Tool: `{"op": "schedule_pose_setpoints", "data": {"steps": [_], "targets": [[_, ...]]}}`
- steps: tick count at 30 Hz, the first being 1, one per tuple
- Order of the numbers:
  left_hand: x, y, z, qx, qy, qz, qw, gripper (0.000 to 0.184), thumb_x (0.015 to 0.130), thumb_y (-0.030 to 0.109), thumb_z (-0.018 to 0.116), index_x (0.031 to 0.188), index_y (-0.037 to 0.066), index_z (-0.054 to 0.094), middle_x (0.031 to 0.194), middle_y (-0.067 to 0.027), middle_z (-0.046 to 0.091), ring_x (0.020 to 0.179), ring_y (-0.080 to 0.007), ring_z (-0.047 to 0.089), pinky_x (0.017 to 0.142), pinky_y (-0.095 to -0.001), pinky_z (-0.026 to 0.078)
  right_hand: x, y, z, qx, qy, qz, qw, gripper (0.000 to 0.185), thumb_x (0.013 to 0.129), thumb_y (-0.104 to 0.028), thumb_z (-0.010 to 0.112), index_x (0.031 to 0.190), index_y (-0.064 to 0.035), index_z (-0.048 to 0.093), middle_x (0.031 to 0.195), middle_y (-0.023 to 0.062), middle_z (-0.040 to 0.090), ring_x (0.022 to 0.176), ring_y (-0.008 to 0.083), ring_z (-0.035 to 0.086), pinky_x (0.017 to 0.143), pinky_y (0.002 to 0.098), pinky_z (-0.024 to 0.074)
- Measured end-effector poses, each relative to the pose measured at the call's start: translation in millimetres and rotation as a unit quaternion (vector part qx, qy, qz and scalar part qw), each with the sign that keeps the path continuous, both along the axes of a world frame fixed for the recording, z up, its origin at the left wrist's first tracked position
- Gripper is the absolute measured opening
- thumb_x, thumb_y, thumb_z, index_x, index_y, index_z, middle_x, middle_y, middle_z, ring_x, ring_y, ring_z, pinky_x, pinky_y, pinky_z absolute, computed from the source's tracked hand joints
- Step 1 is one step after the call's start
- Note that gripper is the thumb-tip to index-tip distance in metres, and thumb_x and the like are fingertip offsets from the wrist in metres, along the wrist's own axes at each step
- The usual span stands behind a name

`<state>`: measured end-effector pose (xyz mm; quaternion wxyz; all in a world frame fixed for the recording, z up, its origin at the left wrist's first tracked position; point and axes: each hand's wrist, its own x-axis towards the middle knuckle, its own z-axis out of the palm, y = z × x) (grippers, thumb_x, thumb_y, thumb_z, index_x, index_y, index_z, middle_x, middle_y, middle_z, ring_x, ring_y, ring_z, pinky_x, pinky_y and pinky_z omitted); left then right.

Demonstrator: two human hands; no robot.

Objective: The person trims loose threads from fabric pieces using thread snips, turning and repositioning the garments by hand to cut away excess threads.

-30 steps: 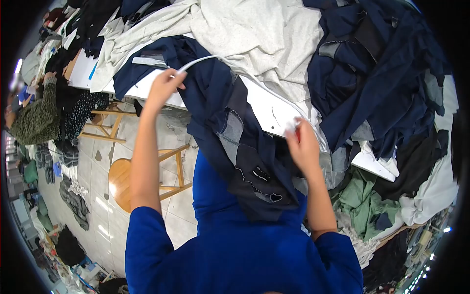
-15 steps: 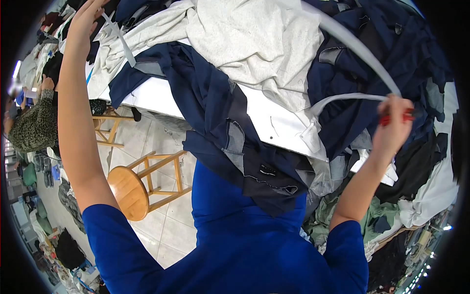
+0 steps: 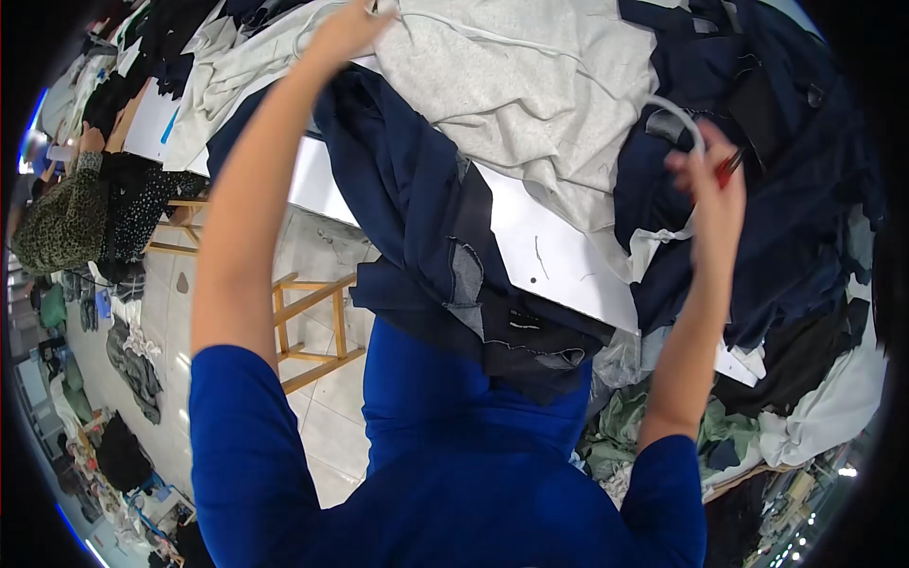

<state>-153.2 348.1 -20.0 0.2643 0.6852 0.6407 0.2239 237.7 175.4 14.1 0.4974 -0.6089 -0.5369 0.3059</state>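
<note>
White strip (image 3: 678, 114), in left hand (image 3: 355, 26); red tool (image 3: 728, 169), in right hand (image 3: 712, 180)

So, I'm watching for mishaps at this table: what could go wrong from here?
The right hand holds a red-handled tool close to the white strip and above the navy pile; if it is sharp, it might nick either.

The strip lies loosely across the pale fabric, so it could snag or drag folds along.

The navy garment hangs over the table edge and might slide off.
</note>
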Motion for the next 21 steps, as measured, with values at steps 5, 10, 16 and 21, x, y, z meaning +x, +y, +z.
{"op": "schedule_pose_setpoints", "data": {"steps": [5,10,16,21], "targets": [[44.4,-138.6,-54.2,0.108,0.276,-0.04,0.954,0.045,0.075,0.047,0.065,0.108,0.017,0.061,0.135,-0.0156,0.042,0.122,-0.0406,0.039,0.098,-0.0461,0.036,-49.0,-94.7,-94.5,-0.127,0.115,0.101,0.98,0.016,0.089,-0.008,0.052,0.079,-0.0082,0.04,0.105,0.012,0.059,0.066,0.0088,0.055,0.058,0.019,0.0404],[81.7,-236.0,-65.6,0.113,-0.052,-0.123,0.985,0.024,0.077,0.03,0.064,0.072,0.006,0.06,0.071,-0.0134,0.058,0.074,-0.0325,0.056,0.065,-0.0422,0.044,-76.7,-145.8,-123.3,-0.182,0.275,0.081,0.941,0.016,0.093,-0.018,0.049,0.081,-0.0108,0.04,0.105,0.0127,0.058,0.059,0.0077,0.051,0.052,0.0182,0.0363],[104.2,-327.7,-44.5,-0.206,-0.25,-0.368,0.872,0.035,0.083,0.031,0.063,0.108,0.006,0.06,0.09,-0.0139,0.063,0.087,-0.0268,0.06,0.077,-0.0325,0.046,-101.4,-143.9,-138.4,-0.152,0.115,0.113,0.975,0.031,0.079,-0.015,0.07,0.093,-0.0026,0.045,0.091,0.0015,0.047,0.07,0.0072,0.043,0.06,0.0203,0.038],[85.4,-294.7,-47.9,-0.154,-0.406,-0.097,0.896,0.02,0.09,0.019,0.054,0.1,0.002,0.061,0.085,-0.0012,0.061,0.074,-0.0065,0.053,0.067,-0.0218,0.043,-118.9,-161.2,-153.7,-0.168,0.119,0.128,0.97,0.022,0.081,-0.011,0.067,0.082,-0.0026,0.046,0.064,-0.003,0.04,0.059,0.0045,0.038,0.052,0.0198,0.0322]]}}
